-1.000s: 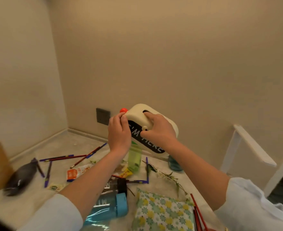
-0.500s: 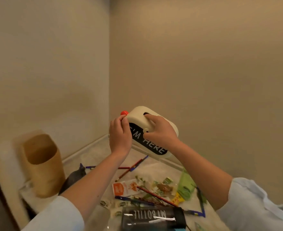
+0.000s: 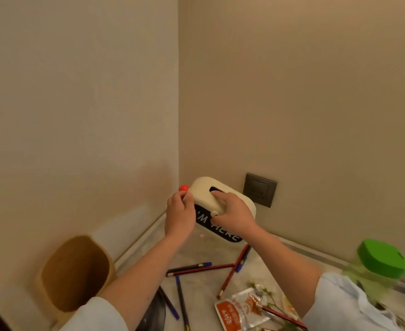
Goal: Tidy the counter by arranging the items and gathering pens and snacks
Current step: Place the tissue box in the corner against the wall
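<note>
1. Nearest, at the bottom edge: orange-and-white snack packet (image 3: 241, 311) flat on the counter (image 3: 204, 249), print too small to read; flower sprig across its right side.
2. Just beyond: pens (image 3: 188, 267) and red pencils (image 3: 232, 271) scattered at all angles, several crossing.
3. Left: brown bin (image 3: 75, 273) upright against the left wall, mouth open. Right: blurred jar with green lid (image 3: 383, 258), near the back wall.
4. Open room: bare marble between the pens and the far corner, bounded by a raised strip along both walls.
5. Box (image 3: 220, 199) in the far corner, tilted with slot up and toward the camera; contact between lower edge and counter impossible to tell. Cream, rounded corners, dark oval slot on top, red knob (image 3: 183, 188) at its left end, black front panel with white "'M HERE", first letter hidden.
6. Left hand (image 3: 180, 213): fingers curled, pinching the box's left end just under the knob.
7. Right hand (image 3: 235, 216): gripping the box, forefinger in the slot, thumb on the front.
8. Farthest: dark socket (image 3: 259, 189) on the back wall, just behind the box.
</note>
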### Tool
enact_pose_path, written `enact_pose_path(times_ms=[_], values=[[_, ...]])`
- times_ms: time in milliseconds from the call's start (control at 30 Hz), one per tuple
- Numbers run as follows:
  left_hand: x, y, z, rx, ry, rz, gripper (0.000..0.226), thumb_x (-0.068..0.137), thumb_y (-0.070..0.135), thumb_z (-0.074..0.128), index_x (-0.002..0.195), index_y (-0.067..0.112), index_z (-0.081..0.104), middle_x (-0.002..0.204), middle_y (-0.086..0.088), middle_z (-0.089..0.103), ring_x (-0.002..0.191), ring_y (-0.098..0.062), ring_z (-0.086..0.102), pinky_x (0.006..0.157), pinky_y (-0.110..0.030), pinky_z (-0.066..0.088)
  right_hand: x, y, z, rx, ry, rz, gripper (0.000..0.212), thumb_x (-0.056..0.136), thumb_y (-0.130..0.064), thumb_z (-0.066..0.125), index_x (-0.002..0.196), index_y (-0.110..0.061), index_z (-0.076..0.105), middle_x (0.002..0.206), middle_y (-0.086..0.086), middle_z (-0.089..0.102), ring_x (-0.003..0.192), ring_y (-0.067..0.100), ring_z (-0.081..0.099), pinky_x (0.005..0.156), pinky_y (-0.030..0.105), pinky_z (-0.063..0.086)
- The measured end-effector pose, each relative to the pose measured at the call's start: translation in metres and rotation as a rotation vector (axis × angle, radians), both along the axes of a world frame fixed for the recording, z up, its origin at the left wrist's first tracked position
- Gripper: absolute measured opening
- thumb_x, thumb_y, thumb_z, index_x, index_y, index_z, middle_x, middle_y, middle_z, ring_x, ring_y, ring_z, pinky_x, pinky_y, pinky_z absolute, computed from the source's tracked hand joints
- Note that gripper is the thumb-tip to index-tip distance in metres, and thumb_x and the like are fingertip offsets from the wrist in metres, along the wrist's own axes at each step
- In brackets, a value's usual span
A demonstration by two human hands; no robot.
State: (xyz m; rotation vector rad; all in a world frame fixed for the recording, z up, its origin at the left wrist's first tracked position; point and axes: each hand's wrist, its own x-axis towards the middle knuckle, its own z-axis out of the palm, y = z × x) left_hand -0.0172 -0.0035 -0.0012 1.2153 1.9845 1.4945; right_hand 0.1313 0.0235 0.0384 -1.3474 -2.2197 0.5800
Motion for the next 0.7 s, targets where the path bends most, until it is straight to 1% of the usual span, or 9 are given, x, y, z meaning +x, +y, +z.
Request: enact_pose_path(times_ms=[100, 233, 367, 500, 600, 700], values=[[-0.011, 0.011, -0.023, -0.060, -0.028, -0.019, 0.036, 0.099, 0.046, 0.031, 0.121, 0.024, 0.048, 0.115, 0.007, 0.042, 0.097, -0.012, 0.052, 0.080, -0.031, 0.042, -0.013, 0.014, -0.021, -0.023, -0.056, -0.009, 0.075, 0.071, -0.024, 0.073, 0.141, -0.030, 0.046, 0.130, 0.001, 0.056, 0.114, 0.022, 0.055, 0.093, 0.036, 0.047], [-0.021, 0.021, -0.043, -0.096, -0.068, -0.004, 0.035, 0.099, 0.043, 0.032, 0.122, 0.023, 0.049, 0.117, 0.004, 0.045, 0.099, -0.014, 0.053, 0.082, -0.033, 0.045, -0.028, 0.028, -0.037, -0.045, -0.130, -0.005, 0.075, 0.073, -0.025, 0.072, 0.142, -0.031, 0.044, 0.130, 0.002, 0.055, 0.115, 0.022, 0.054, 0.095, 0.036, 0.046], [-0.026, 0.031, -0.053, -0.130, -0.098, 0.032, 0.034, 0.099, 0.039, 0.033, 0.123, 0.021, 0.050, 0.112, 0.006, 0.042, 0.101, -0.017, 0.053, 0.083, -0.035, 0.043, -0.038, 0.037, -0.050, -0.050, -0.158, -0.005, 0.075, 0.072, -0.024, 0.072, 0.142, -0.030, 0.044, 0.130, 0.004, 0.056, 0.115, 0.024, 0.054, 0.094, 0.036, 0.045], [-0.023, 0.037, -0.059, -0.152, -0.169, 0.058, 0.030, 0.099, 0.032, 0.035, 0.119, 0.018, 0.052, 0.115, -0.001, 0.049, 0.102, -0.020, 0.052, 0.086, -0.037, 0.044, -0.040, 0.042, -0.061, -0.066, -0.179, 0.000, 0.075, 0.074, -0.024, 0.071, 0.143, -0.030, 0.042, 0.130, 0.004, 0.055, 0.116, 0.025, 0.053, 0.093, 0.036, 0.044], [-0.024, 0.038, -0.065, -0.145, -0.183, 0.061, 0.030, 0.099, 0.028, 0.034, 0.115, 0.015, 0.055, 0.115, -0.008, 0.055, 0.101, -0.024, 0.055, 0.087, -0.041, 0.047, -0.041, 0.044, -0.066, -0.047, -0.211, 0.012, 0.072, 0.076, -0.025, 0.068, 0.143, -0.031, 0.042, 0.127, 0.005, 0.056, 0.112, 0.025, 0.054, 0.090, 0.034, 0.044], [-0.023, 0.040, -0.070, -0.181, -0.181, 0.040, 0.032, 0.100, 0.029, 0.031, 0.115, 0.013, 0.056, 0.115, -0.011, 0.057, 0.101, -0.028, 0.056, 0.087, -0.043, 0.047, -0.041, 0.044, -0.070, -0.020, -0.265, 0.020, 0.069, 0.078, -0.026, 0.066, 0.143, -0.031, 0.042, 0.124, 0.006, 0.056, 0.109, 0.027, 0.056, 0.087, 0.034, 0.044]])
